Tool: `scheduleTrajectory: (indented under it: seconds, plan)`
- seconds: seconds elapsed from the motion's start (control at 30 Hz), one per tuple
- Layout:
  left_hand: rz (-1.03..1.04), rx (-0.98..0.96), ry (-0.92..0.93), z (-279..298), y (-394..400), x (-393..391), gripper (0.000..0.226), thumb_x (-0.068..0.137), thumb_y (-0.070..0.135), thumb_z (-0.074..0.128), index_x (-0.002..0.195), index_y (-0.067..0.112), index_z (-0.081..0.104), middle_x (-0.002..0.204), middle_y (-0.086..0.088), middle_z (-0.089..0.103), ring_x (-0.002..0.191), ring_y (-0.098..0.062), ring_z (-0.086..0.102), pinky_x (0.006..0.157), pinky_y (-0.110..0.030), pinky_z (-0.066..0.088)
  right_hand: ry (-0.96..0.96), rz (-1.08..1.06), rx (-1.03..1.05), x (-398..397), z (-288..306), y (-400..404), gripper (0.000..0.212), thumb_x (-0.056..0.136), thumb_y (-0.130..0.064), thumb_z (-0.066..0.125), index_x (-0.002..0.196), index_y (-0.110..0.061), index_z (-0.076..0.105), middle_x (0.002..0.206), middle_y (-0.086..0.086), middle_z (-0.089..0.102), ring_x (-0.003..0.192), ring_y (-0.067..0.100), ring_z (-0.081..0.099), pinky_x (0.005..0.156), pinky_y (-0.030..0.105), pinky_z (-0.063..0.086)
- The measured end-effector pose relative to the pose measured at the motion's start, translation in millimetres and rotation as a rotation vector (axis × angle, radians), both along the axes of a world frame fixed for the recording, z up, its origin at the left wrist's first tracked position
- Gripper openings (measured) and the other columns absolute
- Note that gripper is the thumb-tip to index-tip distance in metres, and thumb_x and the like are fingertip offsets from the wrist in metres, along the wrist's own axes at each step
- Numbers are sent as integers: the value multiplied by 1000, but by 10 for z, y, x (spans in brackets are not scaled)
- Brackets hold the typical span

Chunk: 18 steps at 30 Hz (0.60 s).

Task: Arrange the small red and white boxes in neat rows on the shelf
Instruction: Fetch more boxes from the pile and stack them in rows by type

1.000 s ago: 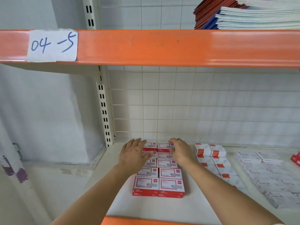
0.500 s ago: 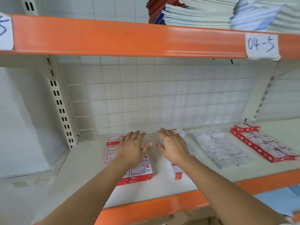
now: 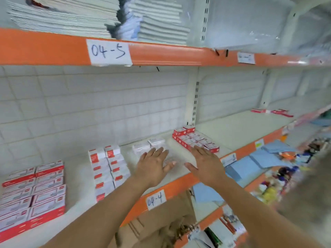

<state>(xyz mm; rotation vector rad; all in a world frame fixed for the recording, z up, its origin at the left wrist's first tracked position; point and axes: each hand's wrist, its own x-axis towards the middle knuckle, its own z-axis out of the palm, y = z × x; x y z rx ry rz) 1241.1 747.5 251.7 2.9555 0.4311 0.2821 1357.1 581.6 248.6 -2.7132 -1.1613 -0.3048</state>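
Observation:
Several small red and white boxes lie in groups on the white shelf [image 3: 78,179]. One double row [image 3: 35,196] sits at the far left, a second [image 3: 109,169] stands left of centre, and a third [image 3: 195,138] lies at the right by the upright. A pale group of white boxes [image 3: 148,145] is between them. My left hand [image 3: 154,165] hovers flat, fingers spread, over the pale group. My right hand [image 3: 206,163] is flat and open just in front of the right-hand red row. Neither hand holds anything.
An orange beam [image 3: 44,47] with a "04-5" label [image 3: 109,52] runs overhead, stacked paper above it. The shelf's orange front edge [image 3: 175,187] carries a "04-4" label. Blue sheets [image 3: 259,160] and mixed goods lie on lower shelves at the right. A slotted upright [image 3: 196,97] divides the bays.
The view has swung to the right along the shelf. Both hands left the far-left red boxes and moved right, now spread over the pale boxes and the right-hand red row.

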Motion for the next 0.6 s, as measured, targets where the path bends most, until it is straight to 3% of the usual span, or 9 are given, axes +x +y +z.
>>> scheduleTrajectory:
  seconds: [0.33, 0.6]
  plan:
    - [-239, -40, 83, -155, -1616, 1403, 67, 93, 63, 22, 150, 28, 16, 159, 4, 12, 146, -19, 8, 118, -39, 9, 34, -179, 9, 929, -103, -1673, 64, 95, -55, 36, 147, -19, 27, 150, 0, 35, 135, 20, 36, 105, 34, 33]
    - [-417, -62, 94, -255, -2419, 2512, 69, 92, 65, 22, 150, 28, 18, 157, 3, 17, 144, -18, 13, 117, -38, 13, 110, -359, -35, 1719, -234, -2589, 68, 95, -59, 33, 150, -21, 18, 155, 0, 25, 140, 22, 29, 111, 38, 28]
